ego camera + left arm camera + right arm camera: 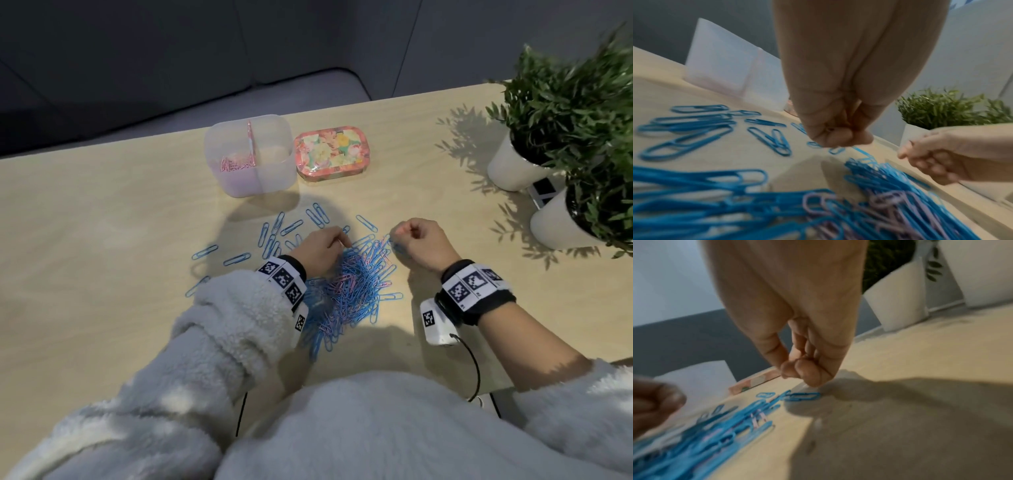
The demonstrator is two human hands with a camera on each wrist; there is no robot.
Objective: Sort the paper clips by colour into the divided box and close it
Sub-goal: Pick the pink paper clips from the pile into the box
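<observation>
A heap of blue and pink paper clips (349, 287) lies on the table in front of me, with loose blue clips (274, 233) spread behind it. The clear divided box (251, 178) stands beyond, pink clips (236, 163) in its left compartment. Its floral lid (330, 152) lies to the right of the box. My left hand (337, 241) hovers over the heap's far edge, fingers bunched (840, 139) and pinching what looks like a thin pinkish clip. My right hand (402, 233) is at the heap's right edge, thumb and fingers (797, 371) pinching a thin clip seen edge-on.
Two white pots with green plants (510, 168) (561, 222) stand at the right side of the table. The table's far edge runs just behind the box. A black cable (474, 370) hangs from my right wrist near the front edge.
</observation>
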